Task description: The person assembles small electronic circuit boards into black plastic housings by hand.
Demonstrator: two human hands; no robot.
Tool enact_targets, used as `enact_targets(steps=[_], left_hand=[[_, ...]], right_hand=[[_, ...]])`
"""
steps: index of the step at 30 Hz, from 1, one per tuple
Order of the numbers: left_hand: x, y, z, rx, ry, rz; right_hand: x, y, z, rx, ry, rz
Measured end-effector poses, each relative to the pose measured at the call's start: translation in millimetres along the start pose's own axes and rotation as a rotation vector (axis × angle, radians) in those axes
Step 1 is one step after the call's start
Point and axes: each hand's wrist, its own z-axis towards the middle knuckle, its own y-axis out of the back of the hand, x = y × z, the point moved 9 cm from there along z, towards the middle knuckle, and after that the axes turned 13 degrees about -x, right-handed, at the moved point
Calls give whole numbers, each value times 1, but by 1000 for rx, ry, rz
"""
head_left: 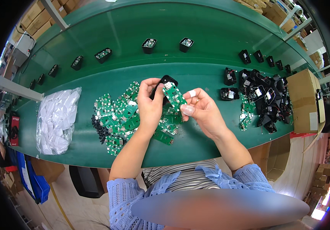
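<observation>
My left hand (150,100) is closed around a black plastic housing (168,79), its thumb near the upper end of a green circuit board (173,96). The board lies tilted in front of the housing and partly hides it. My right hand (201,109) pinches the board's lower end between thumb and fingers; a white wrap sits on one finger. Beneath and left of my hands spreads a heap of green circuit boards (128,123). Small black parts (100,130) are piled along the heap's left edge.
A clear bag of white pieces (57,120) lies at left. On the right are a pile of black housings (267,97), more boards (246,117) and a cardboard box (304,103). Black housings with boards (149,45) stand in a row along the far green strip.
</observation>
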Motion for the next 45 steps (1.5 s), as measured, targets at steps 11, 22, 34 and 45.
enact_targets(steps=[11,22,34,45], left_hand=[[6,0,-1,7,-8,48],[6,1,0,-2,18,48],[11,-1,-2,-3,125,-35],[21,-14,-18,126,411,-156]], right_hand=[[-3,-4,1,7,-36,36],[-7,-3,3,6,-24,16],[-5,5,3,-74,14,-147],[6,10,12,-118,173,-121]])
